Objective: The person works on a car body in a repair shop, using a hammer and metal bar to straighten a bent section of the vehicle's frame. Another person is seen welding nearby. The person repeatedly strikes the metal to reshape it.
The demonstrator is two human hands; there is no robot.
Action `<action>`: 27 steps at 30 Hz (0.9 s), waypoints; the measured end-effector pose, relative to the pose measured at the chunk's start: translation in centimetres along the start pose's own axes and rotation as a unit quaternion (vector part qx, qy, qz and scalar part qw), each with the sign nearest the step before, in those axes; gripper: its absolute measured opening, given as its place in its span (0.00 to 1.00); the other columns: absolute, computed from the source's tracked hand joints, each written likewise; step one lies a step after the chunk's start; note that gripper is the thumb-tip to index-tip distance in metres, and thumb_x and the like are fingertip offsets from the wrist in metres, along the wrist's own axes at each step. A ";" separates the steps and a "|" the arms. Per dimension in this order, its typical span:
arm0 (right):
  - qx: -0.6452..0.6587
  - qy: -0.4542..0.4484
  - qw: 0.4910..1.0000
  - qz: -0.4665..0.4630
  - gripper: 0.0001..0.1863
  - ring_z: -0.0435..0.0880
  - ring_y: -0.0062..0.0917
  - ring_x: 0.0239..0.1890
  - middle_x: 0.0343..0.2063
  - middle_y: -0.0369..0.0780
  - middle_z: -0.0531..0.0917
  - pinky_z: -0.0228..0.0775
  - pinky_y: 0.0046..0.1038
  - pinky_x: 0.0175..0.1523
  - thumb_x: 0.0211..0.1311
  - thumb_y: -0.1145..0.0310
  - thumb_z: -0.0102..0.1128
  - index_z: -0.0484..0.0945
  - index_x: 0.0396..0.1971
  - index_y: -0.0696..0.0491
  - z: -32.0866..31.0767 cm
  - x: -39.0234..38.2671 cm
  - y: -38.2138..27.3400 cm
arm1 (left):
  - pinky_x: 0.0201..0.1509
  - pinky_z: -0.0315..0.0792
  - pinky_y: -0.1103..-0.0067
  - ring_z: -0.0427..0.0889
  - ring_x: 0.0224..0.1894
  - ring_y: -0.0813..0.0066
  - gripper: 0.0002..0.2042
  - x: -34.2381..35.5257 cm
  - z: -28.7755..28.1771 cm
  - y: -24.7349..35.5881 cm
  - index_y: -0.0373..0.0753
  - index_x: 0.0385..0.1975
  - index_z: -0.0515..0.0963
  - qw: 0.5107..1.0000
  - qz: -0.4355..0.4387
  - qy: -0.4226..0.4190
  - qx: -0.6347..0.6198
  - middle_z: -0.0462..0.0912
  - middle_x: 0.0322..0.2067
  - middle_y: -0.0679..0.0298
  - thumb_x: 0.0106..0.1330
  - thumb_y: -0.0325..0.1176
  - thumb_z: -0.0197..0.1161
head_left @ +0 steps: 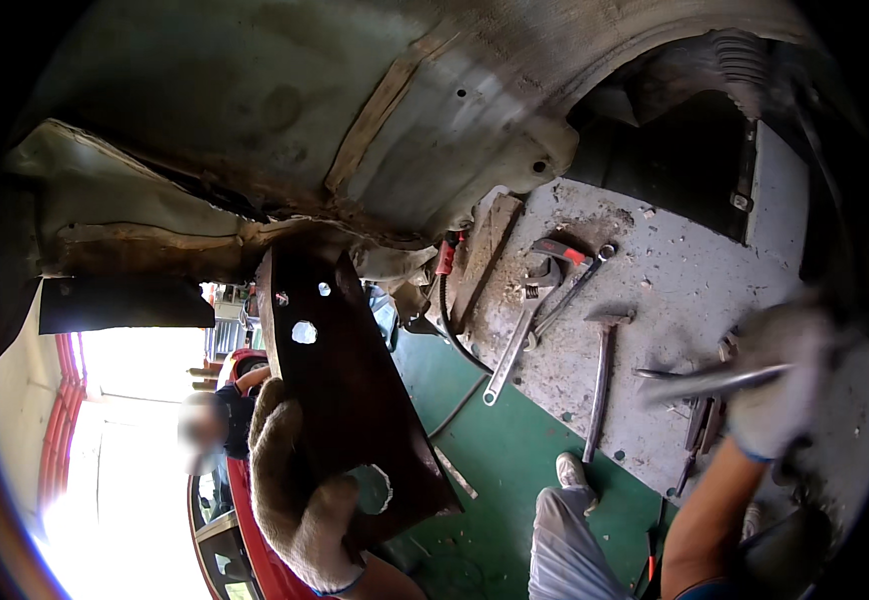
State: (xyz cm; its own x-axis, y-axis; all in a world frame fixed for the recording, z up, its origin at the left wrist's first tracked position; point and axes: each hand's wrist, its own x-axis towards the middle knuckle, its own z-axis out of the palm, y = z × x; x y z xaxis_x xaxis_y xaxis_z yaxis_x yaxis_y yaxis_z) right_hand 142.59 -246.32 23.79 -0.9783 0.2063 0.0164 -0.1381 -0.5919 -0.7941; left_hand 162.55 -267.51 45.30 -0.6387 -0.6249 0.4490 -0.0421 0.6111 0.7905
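My gloved left hand (297, 485) grips a dark, rusty steel plate (350, 370) with several holes, one large near its lower end. The plate stands beneath the weathered, partly rusted underside of a vehicle (255, 80), its upper end against a rusty seam. My gloved right hand (775, 380), blurred, is closed on a steel bar tool (695, 386) above the grey metal platform (675, 300). On that platform lie an adjustable wrench (515, 345), a red-marked tool (565, 252), a long spanner (575, 295), a hammer (600, 390) and other dark tools. The right tool's far end is smeared by motion.
A wooden block (485, 260) and a red-handled hose (446, 260) lie left of the tools. Green floor (505, 420) shows below with my legs and shoe (572, 468). At left, a co-worker (215, 425) is beside a red car (240, 500), near a bright opening.
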 end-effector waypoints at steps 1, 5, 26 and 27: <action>-0.002 0.046 0.996 -0.082 0.09 0.75 0.15 0.14 0.18 0.32 0.78 0.69 0.21 0.16 0.61 0.66 0.70 0.78 0.31 0.52 -0.8 1.8 -1.1 | 0.75 0.61 0.58 0.67 0.72 0.50 0.34 0.0 0.0 -0.5 0.27 0.63 0.74 1.000 -0.003 0.000 0.007 0.69 0.69 0.46 0.52 0.31 0.67; -0.098 0.135 0.976 -0.142 0.08 0.75 0.16 0.14 0.17 0.32 0.78 0.68 0.22 0.17 0.59 0.68 0.69 0.79 0.29 0.52 3.2 2.9 0.8 | 0.74 0.63 0.58 0.70 0.70 0.49 0.35 -0.1 0.0 1.2 0.24 0.65 0.70 0.999 0.001 0.007 0.052 0.69 0.67 0.42 0.56 0.36 0.62; -0.140 -0.387 0.870 0.271 0.11 0.77 0.19 0.15 0.17 0.34 0.77 0.69 0.26 0.20 0.61 0.67 0.67 0.73 0.28 0.53 13.2 -2.9 7.6 | 0.75 0.62 0.58 0.68 0.72 0.51 0.35 -0.4 0.0 -0.2 0.28 0.63 0.74 1.000 -0.020 0.012 -0.008 0.69 0.69 0.48 0.49 0.31 0.67; -0.175 -0.411 0.864 0.233 0.11 0.78 0.20 0.16 0.16 0.35 0.77 0.71 0.28 0.22 0.61 0.66 0.66 0.73 0.28 0.54 13.9 -2.8 8.1 | 0.75 0.62 0.58 0.68 0.72 0.51 0.35 -0.4 0.0 -0.2 0.28 0.62 0.75 1.000 -0.021 0.015 0.000 0.69 0.69 0.48 0.49 0.31 0.67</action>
State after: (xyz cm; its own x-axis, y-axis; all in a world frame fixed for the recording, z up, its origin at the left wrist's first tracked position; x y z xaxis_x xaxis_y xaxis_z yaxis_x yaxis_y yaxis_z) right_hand 142.07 -262.56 25.79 -0.7142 -0.6987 -0.0422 0.2142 -0.1608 -0.9635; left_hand 162.86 -267.36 44.98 -0.6134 -0.6638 0.4280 -0.0676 0.5841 0.8089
